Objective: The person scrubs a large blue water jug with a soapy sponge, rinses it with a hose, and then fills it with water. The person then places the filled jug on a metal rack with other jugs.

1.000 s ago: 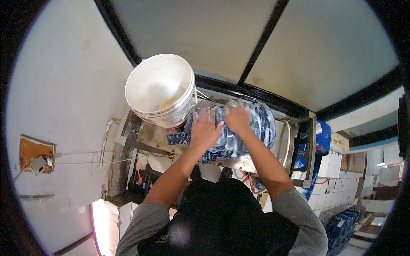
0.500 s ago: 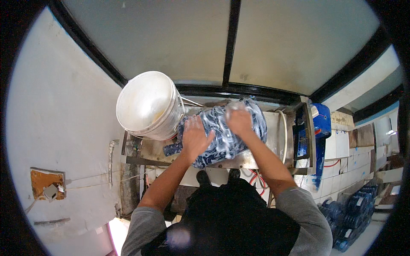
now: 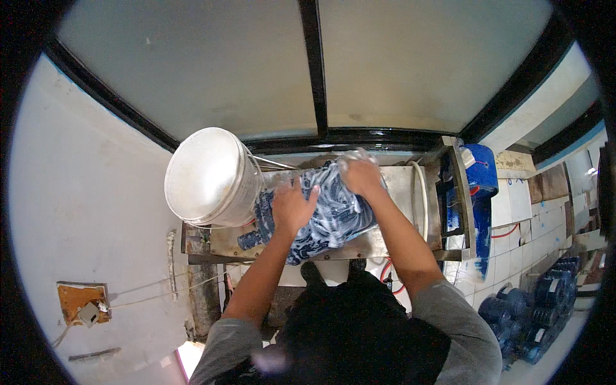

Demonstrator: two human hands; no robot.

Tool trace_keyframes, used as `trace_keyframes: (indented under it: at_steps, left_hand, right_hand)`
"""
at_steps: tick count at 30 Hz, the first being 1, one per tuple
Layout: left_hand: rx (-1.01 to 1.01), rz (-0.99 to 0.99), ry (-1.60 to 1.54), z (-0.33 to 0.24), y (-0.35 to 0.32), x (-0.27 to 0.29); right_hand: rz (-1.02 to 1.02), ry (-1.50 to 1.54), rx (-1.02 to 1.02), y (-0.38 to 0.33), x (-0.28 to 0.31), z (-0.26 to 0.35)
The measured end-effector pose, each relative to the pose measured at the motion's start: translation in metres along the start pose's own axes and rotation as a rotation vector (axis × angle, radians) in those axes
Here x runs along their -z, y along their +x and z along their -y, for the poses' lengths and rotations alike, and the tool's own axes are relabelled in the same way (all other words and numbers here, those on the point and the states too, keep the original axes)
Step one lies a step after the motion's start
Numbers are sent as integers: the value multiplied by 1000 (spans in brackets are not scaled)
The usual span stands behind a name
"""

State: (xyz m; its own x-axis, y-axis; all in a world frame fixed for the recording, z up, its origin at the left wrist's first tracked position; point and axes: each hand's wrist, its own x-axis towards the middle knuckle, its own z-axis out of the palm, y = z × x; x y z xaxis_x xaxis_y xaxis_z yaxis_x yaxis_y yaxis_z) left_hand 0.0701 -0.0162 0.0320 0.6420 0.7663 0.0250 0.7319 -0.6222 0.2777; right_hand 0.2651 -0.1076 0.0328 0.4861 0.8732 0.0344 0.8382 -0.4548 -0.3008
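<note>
A large blue water jug (image 3: 333, 215), streaked with white foam, lies on its side on a metal bench (image 3: 401, 212). Its neck points left and slightly toward me. My left hand (image 3: 294, 206) grips the upper side of the jug near the neck end, thumb apart from the fingers. Over at the base end, my right hand (image 3: 361, 176) is closed at the far edge. Whitish, foamy stuff covers its fingertips, and I cannot make out whether that is foam alone or a pad.
A white lidded bucket (image 3: 206, 176) stands left of the jug. A pale hose (image 3: 422, 202) curves over the bench's right part. Framed panels (image 3: 410, 70) rise behind. Right of the bench is a blue container (image 3: 481, 170); several blue jugs (image 3: 536, 314) stand on the floor.
The view has shifted a little. The jug has turned slightly, its base end tilting away from me. My right hand has moved to the far edge of the base; my left hand stays near the neck end.
</note>
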Motion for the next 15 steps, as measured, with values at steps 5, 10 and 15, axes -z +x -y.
trace_keyframes:
  at_steps: [5,10,15]
  left_hand:
    - [61,-32,-90,-7,-10,12]
    - [26,-78,-35,-15,-29,8]
    - [-31,-29,-46,-16,-27,4]
  right_hand:
    - [-266,198,395,-48,-4,1]
    - [-575,516,-258,-72,-44,-48]
    - [141,146,-139,65,-81,-134]
